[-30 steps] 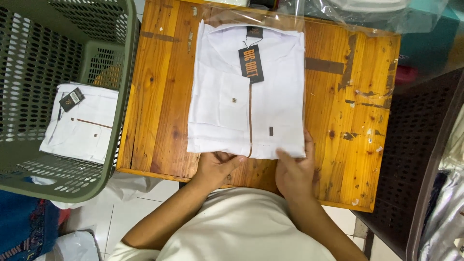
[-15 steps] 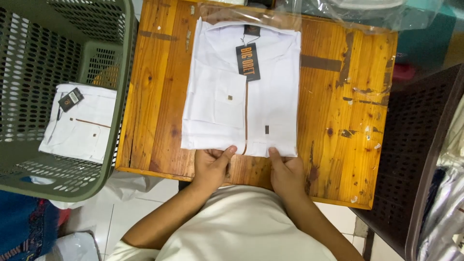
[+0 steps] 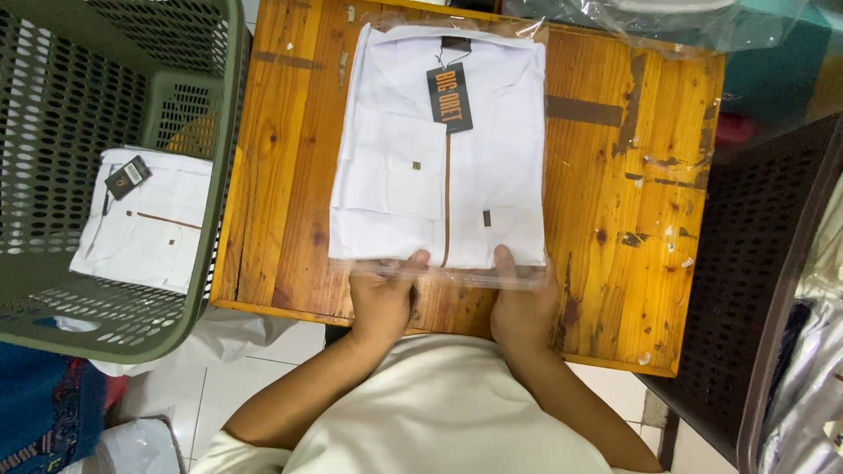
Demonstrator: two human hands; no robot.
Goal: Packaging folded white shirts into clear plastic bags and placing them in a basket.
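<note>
A folded white shirt [image 3: 439, 149] lies flat in the middle of a worn wooden table [image 3: 615, 219], inside a clear plastic bag [image 3: 457, 274] whose open end faces the person. A dark hang tag [image 3: 449, 96] rests near its collar. The left hand [image 3: 382, 298] and right hand [image 3: 522, 303] sit side by side at the near edge of the bag, thumbs laid on top of the plastic and pointing toward the shirt; the other fingers seem tucked beneath the flap, though the film's glare makes that hard to confirm. To the left, beside the table, a green slatted laundry basket [image 3: 219, 175] holds another folded white shirt [image 3: 145, 219] with its own tag.
</note>
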